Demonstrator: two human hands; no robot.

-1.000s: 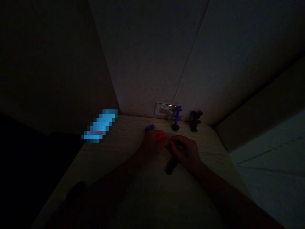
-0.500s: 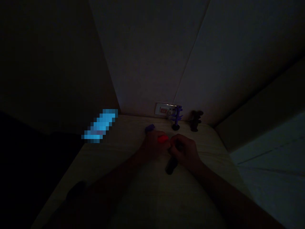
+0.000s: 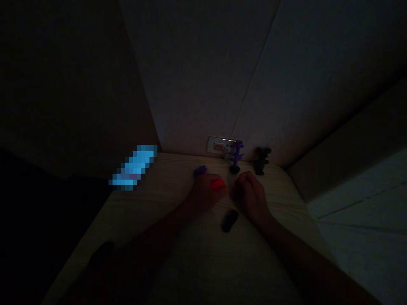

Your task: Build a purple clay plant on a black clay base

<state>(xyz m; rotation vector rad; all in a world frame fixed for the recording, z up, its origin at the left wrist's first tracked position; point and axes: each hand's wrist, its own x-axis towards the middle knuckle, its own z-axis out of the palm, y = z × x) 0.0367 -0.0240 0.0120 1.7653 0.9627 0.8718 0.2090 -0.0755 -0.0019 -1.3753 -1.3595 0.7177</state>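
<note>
The scene is very dark. My left hand point(image 3: 208, 192) is closed around a small bright red lump point(image 3: 217, 184), whose kind I cannot make out. To its right, a short gap away, my right hand point(image 3: 251, 192) is curled with its fingers drawn together; whatever may be in them is hidden in shadow. A small dark oblong object point(image 3: 230, 220) lies on the wooden tabletop point(image 3: 203, 254) below and between the hands. Just behind my left hand sits a small purple piece point(image 3: 200, 170). Beyond my right hand a purple tree-like figure point(image 3: 236, 156) stands upright on a dark base.
A dark knobbly figure point(image 3: 262, 161) stands at the back right. Behind the purple figure, a wall socket plate with a switch point(image 3: 218, 146) is set low in the wall. A pixelated glowing blue rectangle point(image 3: 135, 167) is at the left edge. Another dark object point(image 3: 101, 253) lies near my left forearm.
My right hand has moved away from my left hand, slightly right and up, leaving a gap and uncovering the dark oblong object. My left hand stays nearly still with the red lump.
</note>
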